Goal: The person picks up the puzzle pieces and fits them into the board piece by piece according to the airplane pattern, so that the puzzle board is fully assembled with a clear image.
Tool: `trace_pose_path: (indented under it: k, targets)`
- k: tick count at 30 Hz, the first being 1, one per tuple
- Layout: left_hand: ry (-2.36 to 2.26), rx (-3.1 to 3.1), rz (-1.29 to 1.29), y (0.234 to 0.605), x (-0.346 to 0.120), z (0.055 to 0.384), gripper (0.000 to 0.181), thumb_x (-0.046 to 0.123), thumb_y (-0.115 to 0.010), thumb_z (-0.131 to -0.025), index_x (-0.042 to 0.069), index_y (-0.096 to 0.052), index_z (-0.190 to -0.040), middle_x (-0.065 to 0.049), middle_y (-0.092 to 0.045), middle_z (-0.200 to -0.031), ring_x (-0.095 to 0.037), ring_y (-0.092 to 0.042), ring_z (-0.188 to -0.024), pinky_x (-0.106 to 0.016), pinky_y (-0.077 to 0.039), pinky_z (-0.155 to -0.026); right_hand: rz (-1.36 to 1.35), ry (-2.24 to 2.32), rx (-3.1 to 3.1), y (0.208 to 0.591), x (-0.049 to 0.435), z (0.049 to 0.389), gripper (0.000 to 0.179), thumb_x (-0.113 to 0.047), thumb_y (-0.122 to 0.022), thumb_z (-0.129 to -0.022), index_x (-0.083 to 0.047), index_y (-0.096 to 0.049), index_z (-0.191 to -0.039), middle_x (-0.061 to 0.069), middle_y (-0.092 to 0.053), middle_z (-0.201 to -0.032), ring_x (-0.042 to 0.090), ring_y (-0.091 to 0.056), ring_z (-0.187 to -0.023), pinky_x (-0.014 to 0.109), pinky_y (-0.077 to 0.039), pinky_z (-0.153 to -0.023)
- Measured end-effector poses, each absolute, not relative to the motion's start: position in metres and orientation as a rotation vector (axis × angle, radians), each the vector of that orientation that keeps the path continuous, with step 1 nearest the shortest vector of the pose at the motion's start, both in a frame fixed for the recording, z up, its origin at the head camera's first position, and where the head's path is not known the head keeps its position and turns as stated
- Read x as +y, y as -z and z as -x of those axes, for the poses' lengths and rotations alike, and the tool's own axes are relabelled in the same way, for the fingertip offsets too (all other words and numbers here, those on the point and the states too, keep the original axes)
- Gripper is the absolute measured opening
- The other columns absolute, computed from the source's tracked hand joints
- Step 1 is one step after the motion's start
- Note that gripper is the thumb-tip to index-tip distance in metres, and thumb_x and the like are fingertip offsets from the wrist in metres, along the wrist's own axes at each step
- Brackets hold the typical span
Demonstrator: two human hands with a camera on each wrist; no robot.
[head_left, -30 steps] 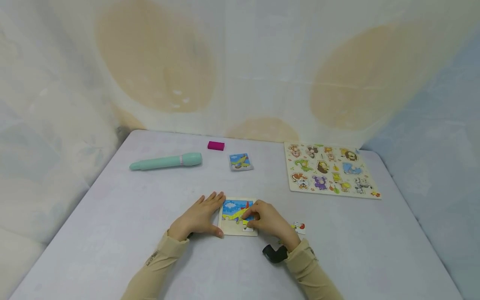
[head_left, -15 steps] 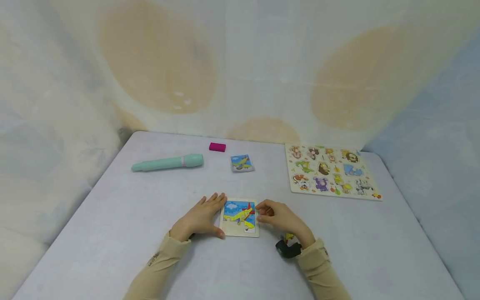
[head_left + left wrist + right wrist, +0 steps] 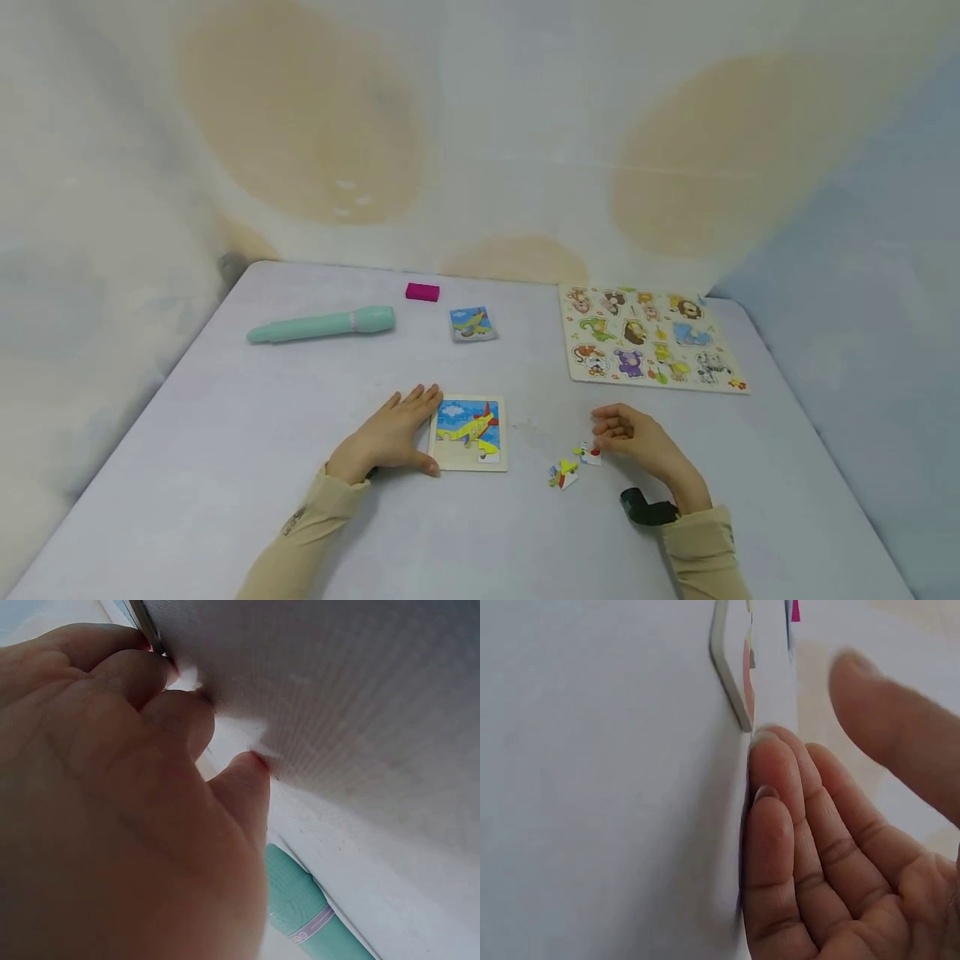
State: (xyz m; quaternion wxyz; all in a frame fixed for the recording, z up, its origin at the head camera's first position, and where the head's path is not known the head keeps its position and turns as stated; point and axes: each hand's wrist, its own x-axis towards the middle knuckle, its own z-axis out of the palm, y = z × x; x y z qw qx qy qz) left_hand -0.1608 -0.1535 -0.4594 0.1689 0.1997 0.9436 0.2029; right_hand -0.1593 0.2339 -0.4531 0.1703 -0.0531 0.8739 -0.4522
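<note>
The small wooden puzzle board point(image 3: 469, 463) shows a yellow airplane on blue sky, with bare wood at its lower left. My left hand point(image 3: 392, 437) rests on the table with fingers spread, its fingertips and thumb at the board's left edge. To the right of the board, my right hand point(image 3: 639, 440) is beside a loose white puzzle piece point(image 3: 592, 457) with a red spot. In the right wrist view, its thumb is lifted away from the fingers, and the fingertips are right at the edge of a puzzle piece point(image 3: 731, 675). More loose puzzle pieces point(image 3: 564, 475) lie nearby.
Behind the board lie a small airplane picture packet point(image 3: 472, 323), a magenta block point(image 3: 422, 292) and a mint-green pen-shaped thing point(image 3: 322, 326). At the back right is an animal picture board point(image 3: 652, 340). A black wrist strap piece point(image 3: 645, 508) sits by the right wrist.
My right hand has left the puzzle board and moved right, to the loose pieces, which are now uncovered. The left hand stays at the board's left edge.
</note>
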Motion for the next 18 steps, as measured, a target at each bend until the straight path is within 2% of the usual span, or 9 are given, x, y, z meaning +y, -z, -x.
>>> trace_pose_path:
  k: [5,8,14,18]
  targets:
    - [-0.61,2.671,-0.567,0.46,-0.155,0.159,0.109,0.041,-0.086,-0.067,0.007,-0.028,-0.153,-0.009,-0.022,-0.162,-0.03,-0.014,-0.151,-0.055,-0.009,-0.122,0.181,1.257,2.502,0.454,0.232,0.155,0.058,-0.012,-0.081,-0.076,0.001,-0.054,-0.126,0.012,-0.063,-0.108,0.016,-0.058,-0.092,0.02,-0.05,-0.078]
    - [-0.616,2.672,-0.567,0.462,-0.156,0.159,0.11,0.041,-0.086,-0.067,0.007,-0.028,-0.153,-0.009,-0.022,-0.162,-0.031,-0.014,-0.151,-0.055,-0.009,-0.122,0.178,1.162,2.573,0.452,0.225,0.151,0.059,-0.008,-0.083,-0.072,-0.003,-0.056,-0.123,0.007,-0.062,-0.104,0.015,-0.056,-0.091,0.023,-0.049,-0.079]
    - [-0.593,2.685,-0.567,0.462,-0.156,0.16,0.11,0.043,-0.086,-0.066,0.008,-0.028,-0.153,-0.008,-0.022,-0.162,-0.03,-0.014,-0.152,-0.055,-0.009,-0.122,0.252,1.007,2.666,0.447,0.211,0.147,0.045,0.005,-0.078,-0.072,-0.006,-0.064,-0.113,0.003,-0.06,-0.091,0.015,-0.051,-0.082,0.023,-0.046,-0.07]
    - [-0.597,2.68,-0.57,0.462,-0.155,0.162,0.11,0.043,-0.086,-0.067,0.007,-0.028,-0.153,-0.008,-0.021,-0.162,-0.03,-0.014,-0.152,-0.055,-0.009,-0.122,0.215,0.936,2.678,0.445,0.209,0.148,0.032,0.002,-0.075,-0.076,-0.008,-0.069,-0.106,0.002,-0.06,-0.086,0.016,-0.052,-0.079,0.027,-0.045,-0.067]
